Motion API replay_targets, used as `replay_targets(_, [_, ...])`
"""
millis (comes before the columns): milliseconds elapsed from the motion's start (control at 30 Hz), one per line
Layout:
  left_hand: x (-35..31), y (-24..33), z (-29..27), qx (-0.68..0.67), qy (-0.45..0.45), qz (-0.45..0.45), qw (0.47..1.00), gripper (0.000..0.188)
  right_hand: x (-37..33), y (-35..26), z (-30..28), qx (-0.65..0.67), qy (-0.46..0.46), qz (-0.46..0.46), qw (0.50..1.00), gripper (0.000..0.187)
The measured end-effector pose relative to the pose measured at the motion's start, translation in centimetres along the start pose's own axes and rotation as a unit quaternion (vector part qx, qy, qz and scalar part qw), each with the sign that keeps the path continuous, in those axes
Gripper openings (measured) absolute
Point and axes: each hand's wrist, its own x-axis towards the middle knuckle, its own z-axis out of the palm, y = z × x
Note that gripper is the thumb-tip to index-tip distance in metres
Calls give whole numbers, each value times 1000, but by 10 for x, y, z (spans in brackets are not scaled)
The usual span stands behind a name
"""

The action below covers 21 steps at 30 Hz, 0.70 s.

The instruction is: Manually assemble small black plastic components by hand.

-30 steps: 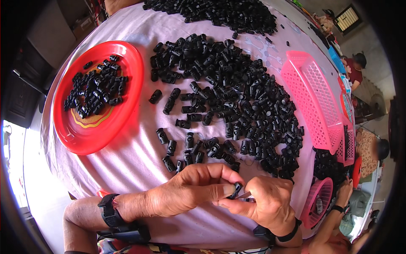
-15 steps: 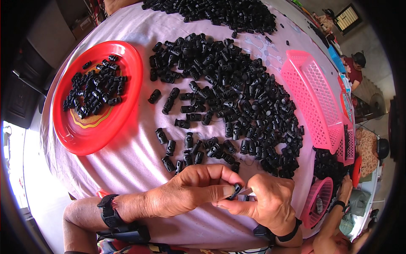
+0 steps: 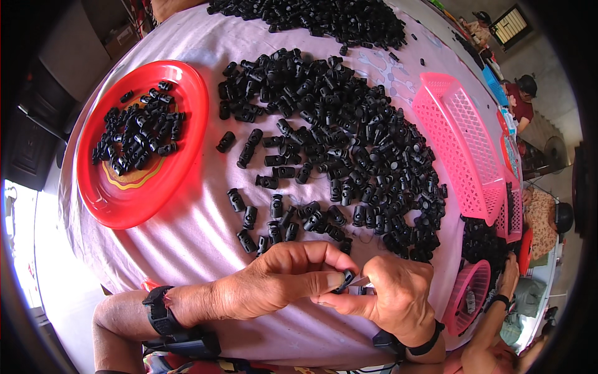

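Soft light falls across the wrinkled, pink-covered table point(image 3: 159, 258). Past its left edge stand a dark cabinet point(image 3: 28, 134) and a plain grey wall point(image 3: 78, 47), with white glare point(image 3: 22, 243) lower down. A brown box point(image 3: 121, 42) sits beyond the far left. Off the far right, 1 dark-framed window point(image 3: 511, 27) marks a grey wall point(image 3: 543, 59); grey floor point(image 3: 564, 187) runs along the right edge.

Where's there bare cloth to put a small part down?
Wide patch: pink cloth between red plate, loose black parts and left forearm. Smaller one: between far pile, main pile and large pink basket. Crowded: just beyond the left hand, where loose black parts run into the main pile.
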Motion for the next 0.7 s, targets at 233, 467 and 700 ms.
replay_targets(233, [2,0,2,9,0,8,1000,21,1,0,0,-14,-2,-9,1000,53])
replay_targets(467, [2,0,3,12,4,12,1000,21,1,2,1,-8,5,-16,1000,53])
replay_targets(700, [1,-2,1,7,2,7,1000,22,-2,3,6,-9,9,-17,1000,57])
